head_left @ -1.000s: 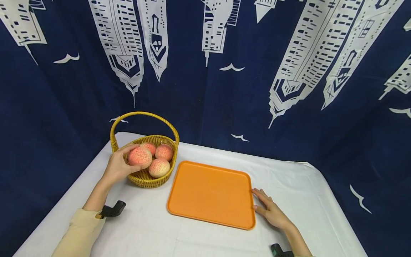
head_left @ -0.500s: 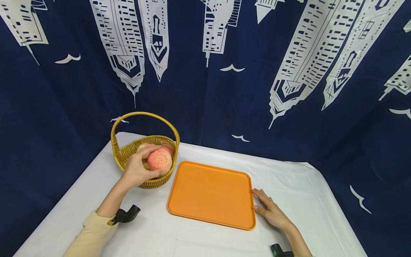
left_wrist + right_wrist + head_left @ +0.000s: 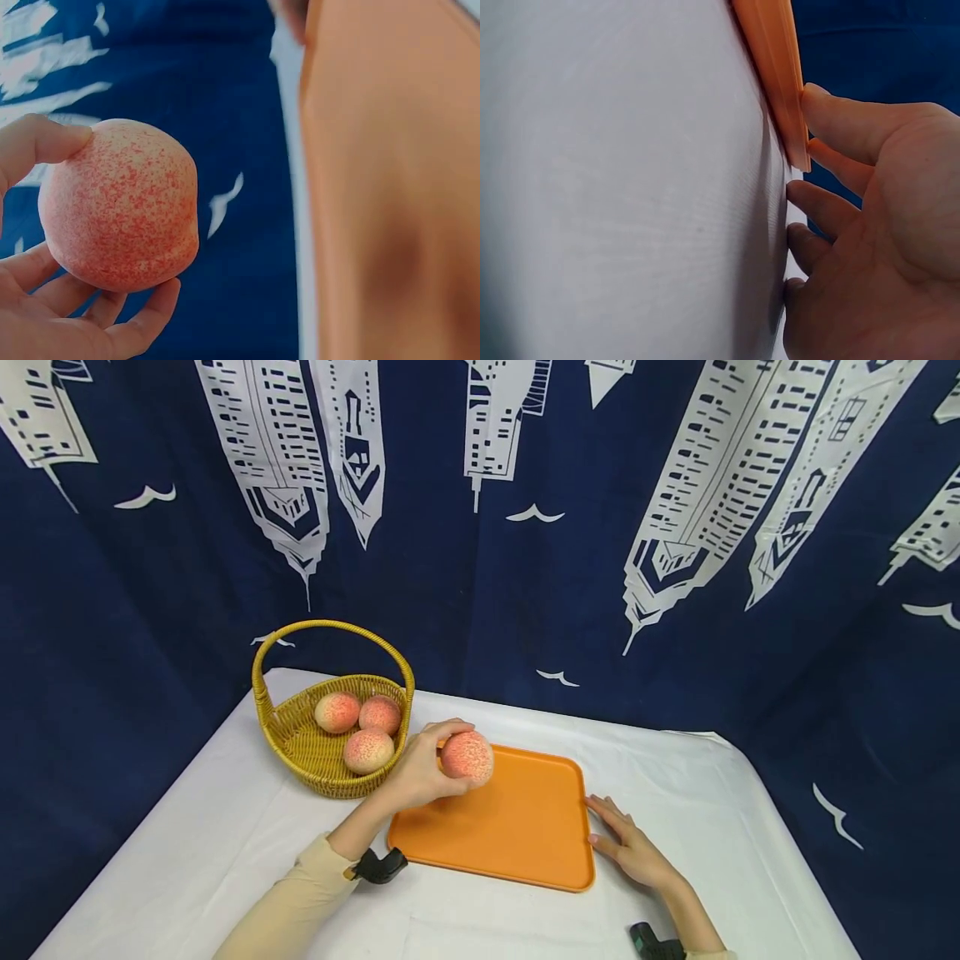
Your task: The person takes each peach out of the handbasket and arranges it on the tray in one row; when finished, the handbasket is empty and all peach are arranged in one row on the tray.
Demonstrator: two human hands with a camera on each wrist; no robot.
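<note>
My left hand [image 3: 423, 774] grips a speckled pink peach [image 3: 468, 759] above the left part of an orange tray [image 3: 517, 835]. In the left wrist view the thumb lies on one side of the peach [image 3: 124, 206] and the fingers curl under the other. My right hand [image 3: 633, 850] is at the tray's right edge, its fingers extended. The right wrist view has the thumb and a finger of that hand [image 3: 885, 202] touching the tray's rim [image 3: 780, 67], while other fingertips rest on the white cloth.
A yellow wicker basket [image 3: 306, 768] with a tall handle stands left of the tray, holding three peaches [image 3: 368, 751]. White cloth [image 3: 480, 918] covers the table. A dark blue curtain [image 3: 495, 602] with white buildings hangs behind.
My left hand has lifted the peach out of the basket and carried it right, over the tray. The right hand has stayed at the tray's edge.
</note>
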